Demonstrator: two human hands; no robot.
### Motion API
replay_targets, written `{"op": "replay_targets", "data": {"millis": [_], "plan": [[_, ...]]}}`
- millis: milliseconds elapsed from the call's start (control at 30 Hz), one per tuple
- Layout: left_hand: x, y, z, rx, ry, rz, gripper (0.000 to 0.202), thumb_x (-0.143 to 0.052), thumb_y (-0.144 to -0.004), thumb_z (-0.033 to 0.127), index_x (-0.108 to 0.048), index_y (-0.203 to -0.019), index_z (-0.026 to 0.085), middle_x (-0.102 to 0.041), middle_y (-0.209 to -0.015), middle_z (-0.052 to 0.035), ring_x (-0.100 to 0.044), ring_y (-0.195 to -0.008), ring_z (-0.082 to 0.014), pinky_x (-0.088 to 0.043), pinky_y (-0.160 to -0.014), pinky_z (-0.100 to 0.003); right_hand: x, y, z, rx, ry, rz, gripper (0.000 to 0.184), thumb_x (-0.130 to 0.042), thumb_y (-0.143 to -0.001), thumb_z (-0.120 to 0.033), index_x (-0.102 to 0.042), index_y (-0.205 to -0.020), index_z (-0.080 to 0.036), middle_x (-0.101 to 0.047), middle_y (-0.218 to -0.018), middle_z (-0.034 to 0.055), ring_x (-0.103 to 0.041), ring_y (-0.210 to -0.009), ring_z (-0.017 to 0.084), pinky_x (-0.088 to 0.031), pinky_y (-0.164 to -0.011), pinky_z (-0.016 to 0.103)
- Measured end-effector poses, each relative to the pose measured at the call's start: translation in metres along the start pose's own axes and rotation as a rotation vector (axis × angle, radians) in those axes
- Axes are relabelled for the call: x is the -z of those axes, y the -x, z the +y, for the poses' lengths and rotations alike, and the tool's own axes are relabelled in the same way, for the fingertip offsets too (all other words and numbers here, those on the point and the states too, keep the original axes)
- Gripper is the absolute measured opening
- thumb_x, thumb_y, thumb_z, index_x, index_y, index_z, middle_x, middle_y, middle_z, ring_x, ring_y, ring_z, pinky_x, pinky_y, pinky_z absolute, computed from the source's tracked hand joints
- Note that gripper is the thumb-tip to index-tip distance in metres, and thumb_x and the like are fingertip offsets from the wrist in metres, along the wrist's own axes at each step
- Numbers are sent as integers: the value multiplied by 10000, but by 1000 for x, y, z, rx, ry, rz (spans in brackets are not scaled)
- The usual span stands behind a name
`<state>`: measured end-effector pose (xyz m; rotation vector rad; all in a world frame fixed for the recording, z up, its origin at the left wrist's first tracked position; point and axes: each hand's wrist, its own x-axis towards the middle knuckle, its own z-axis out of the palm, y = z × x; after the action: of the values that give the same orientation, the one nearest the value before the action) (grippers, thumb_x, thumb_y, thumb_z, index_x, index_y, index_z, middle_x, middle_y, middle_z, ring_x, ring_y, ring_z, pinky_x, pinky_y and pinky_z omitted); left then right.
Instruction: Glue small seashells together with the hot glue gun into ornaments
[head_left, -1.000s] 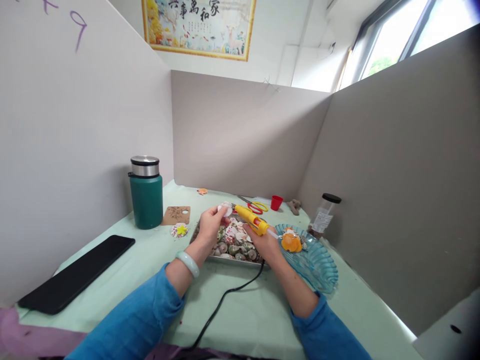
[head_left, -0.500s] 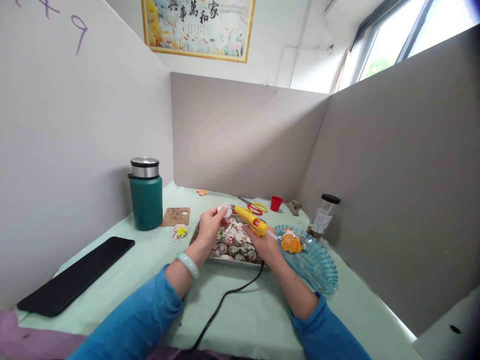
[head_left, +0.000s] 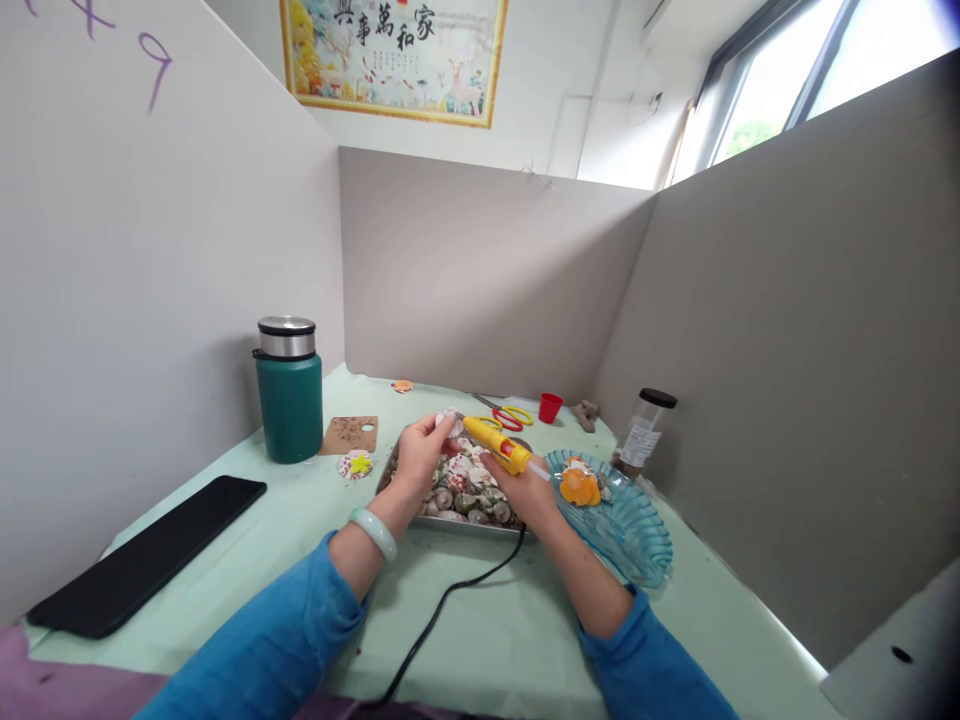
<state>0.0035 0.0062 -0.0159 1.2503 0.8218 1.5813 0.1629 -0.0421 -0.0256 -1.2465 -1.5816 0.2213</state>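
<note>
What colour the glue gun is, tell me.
The glue gun is mostly yellow; head view.

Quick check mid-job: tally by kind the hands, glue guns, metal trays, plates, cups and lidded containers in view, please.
Left hand and right hand: 2
Yellow glue gun: 1
Metal tray: 1
Blue plate: 1
Red cup: 1
Lidded containers, green flask and clear jar: 2
Total: 8
</note>
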Motion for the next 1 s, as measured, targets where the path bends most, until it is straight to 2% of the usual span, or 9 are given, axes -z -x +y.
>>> {"op": "replay_targets", "data": {"millis": [333, 1000], "plan": [[0, 0, 6, 87, 160, 22, 327, -739, -627, 420, -647, -739, 127, -582, -574, 12, -511, -488, -87, -432, -522, -216, 1, -1, -2, -20, -10, 15, 369, -574, -766, -529, -646, -747, -167, -620, -620, 16, -532, -564, 163, -436, -562, 266], [1, 0, 2, 68, 129, 7, 344, -735, -644, 442, -649, -742, 124, -574, -540, 14, -508, -473, -88, -421, -496, -209, 1, 0, -5, -35, -42, -10, 370, -596, -766, -540, -627, -753, -172, -613, -623, 9, -529, -568, 156, -421, -555, 251]]}}
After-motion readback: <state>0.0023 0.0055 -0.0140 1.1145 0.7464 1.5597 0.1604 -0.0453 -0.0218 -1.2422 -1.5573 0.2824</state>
